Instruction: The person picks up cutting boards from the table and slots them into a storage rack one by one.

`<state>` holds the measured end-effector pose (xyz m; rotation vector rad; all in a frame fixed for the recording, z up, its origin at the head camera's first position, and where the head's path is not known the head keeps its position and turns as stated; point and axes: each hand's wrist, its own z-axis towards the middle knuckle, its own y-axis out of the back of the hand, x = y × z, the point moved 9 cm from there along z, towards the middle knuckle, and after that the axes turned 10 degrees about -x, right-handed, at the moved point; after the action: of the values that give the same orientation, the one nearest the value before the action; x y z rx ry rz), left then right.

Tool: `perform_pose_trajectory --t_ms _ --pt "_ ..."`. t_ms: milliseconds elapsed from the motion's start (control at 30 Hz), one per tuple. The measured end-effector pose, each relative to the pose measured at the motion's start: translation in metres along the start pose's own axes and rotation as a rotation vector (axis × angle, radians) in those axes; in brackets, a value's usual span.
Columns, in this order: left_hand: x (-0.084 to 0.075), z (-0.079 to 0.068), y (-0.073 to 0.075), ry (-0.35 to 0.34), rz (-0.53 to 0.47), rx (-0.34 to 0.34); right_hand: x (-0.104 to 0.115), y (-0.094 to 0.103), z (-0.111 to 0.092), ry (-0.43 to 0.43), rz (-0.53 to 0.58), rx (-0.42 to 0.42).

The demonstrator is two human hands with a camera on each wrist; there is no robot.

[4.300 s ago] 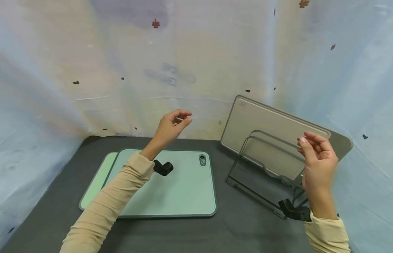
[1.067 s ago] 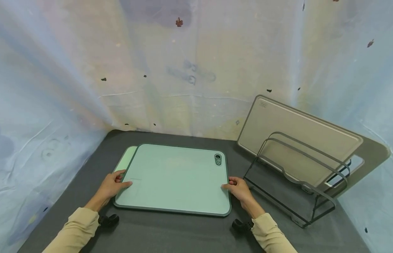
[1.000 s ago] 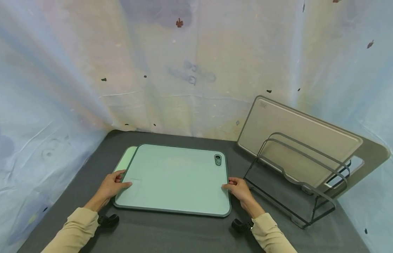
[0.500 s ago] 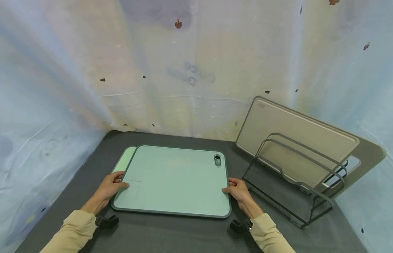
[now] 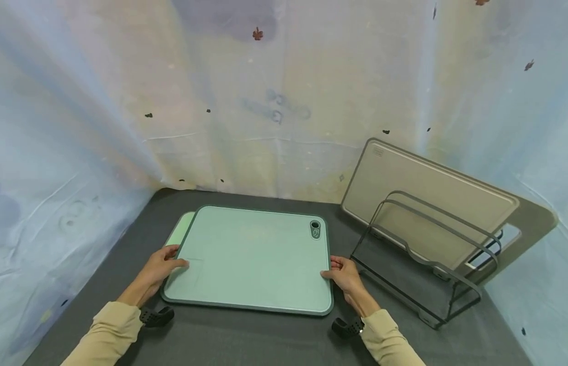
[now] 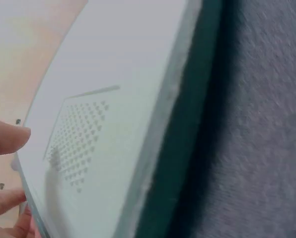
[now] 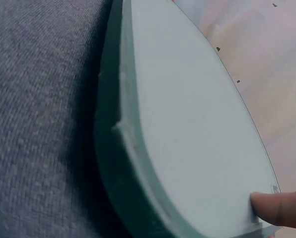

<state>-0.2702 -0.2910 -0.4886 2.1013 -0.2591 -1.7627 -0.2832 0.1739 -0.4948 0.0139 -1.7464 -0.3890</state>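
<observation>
A mint-green cutting board (image 5: 253, 259) with a dark green rim lies flat or nearly flat in front of me. Its oval hole sits at the far right corner. My left hand (image 5: 155, 269) pinches the left edge, thumb on top and fingers at the side. On the opposite edge my right hand (image 5: 347, 277) does the same, its thumb (image 7: 282, 208) pressing the top face in the right wrist view. A textured patch (image 6: 81, 141) shows on the board in the left wrist view. Part of a paler green board (image 5: 180, 229) peeks out behind the left edge; the rest is hidden.
To the right stands a dark wire rack (image 5: 421, 264). A beige cutting board (image 5: 430, 188) with a handle slot leans in it, tilted. The dark grey cloth (image 5: 247, 338) covers the table, and a pastel curtain (image 5: 284, 101) hangs behind.
Both hands have come down from the air onto the mint-green board's side edges and grip them. Since half a second ago, its far edge has risen slightly. The head view has also shifted.
</observation>
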Motion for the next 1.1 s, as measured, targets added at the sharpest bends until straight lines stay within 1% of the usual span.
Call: perform_pose_trajectory --t_ms 100,200,300,400,533,700,833,967,1100 --pt "-0.002 0.002 0.003 0.022 -0.065 -0.032 0.002 0.001 -0.001 0.008 0.005 0.006" --pt "-0.004 0.002 0.006 0.05 -0.099 -0.081 0.005 0.002 -0.002 0.01 0.019 0.007" --pt "-0.007 0.001 0.008 0.085 -0.091 -0.11 0.008 0.003 -0.003 0.017 0.04 0.016" --pt "-0.009 -0.001 0.008 0.108 -0.066 -0.116 0.01 0.005 -0.006 0.017 0.06 0.027" --pt "-0.013 -0.003 0.009 0.101 -0.046 -0.115 0.012 0.011 -0.008 -0.002 0.073 0.012" --pt "-0.017 -0.006 0.011 0.083 -0.089 -0.108 0.017 0.018 -0.011 -0.041 0.092 -0.03" --pt "-0.021 -0.009 0.014 0.071 -0.134 -0.141 0.022 0.022 -0.012 -0.066 0.154 -0.063" --pt "-0.029 -0.011 0.019 0.058 -0.142 -0.183 0.025 0.028 -0.014 -0.072 0.197 -0.083" --pt "-0.042 -0.013 0.023 0.033 -0.156 -0.186 0.032 0.034 -0.018 -0.063 0.217 -0.1"
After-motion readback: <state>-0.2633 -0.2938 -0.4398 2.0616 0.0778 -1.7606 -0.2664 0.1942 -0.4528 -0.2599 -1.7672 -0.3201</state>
